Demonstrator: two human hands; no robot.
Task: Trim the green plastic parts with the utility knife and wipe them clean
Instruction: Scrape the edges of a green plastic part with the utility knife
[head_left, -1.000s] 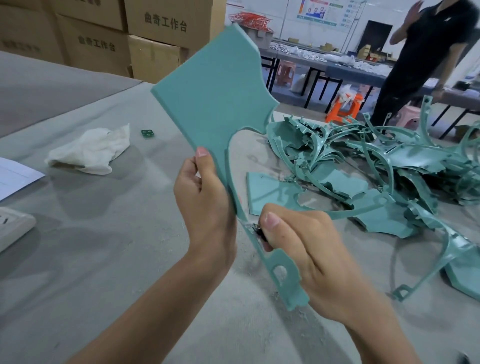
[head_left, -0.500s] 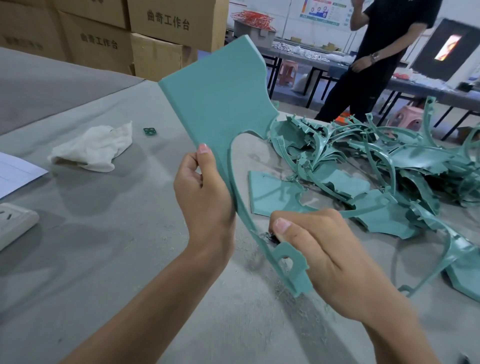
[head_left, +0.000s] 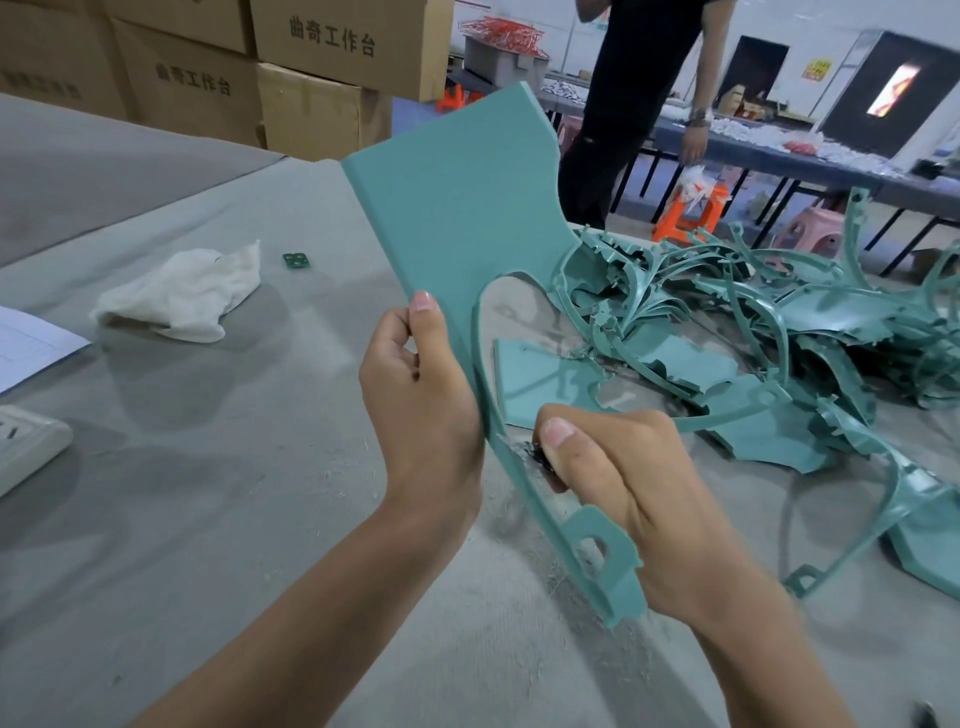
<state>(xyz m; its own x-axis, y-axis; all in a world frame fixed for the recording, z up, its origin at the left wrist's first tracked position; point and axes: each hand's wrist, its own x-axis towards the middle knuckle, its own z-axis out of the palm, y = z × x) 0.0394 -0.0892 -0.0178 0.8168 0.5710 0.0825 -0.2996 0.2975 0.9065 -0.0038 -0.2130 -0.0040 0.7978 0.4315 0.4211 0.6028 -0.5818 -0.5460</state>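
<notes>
Grey table (head_left: 182, 519) carries heaped green parts (head_left: 753, 332). My left hand (head_left: 421, 405) clamps 1 green panel (head_left: 457, 208) upright; my right hand (head_left: 623, 483) grips the utility knife (head_left: 537, 457) against it.

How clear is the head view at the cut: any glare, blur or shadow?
Head view: sharp on the green part, left hand and right hand; soft shadows on the table; glare only from the bright opening behind; utility knife mostly hidden by the right thumb.

Grey table (head_left: 208, 519) carries a white rag (head_left: 182, 296) and green parts (head_left: 779, 338).
</notes>
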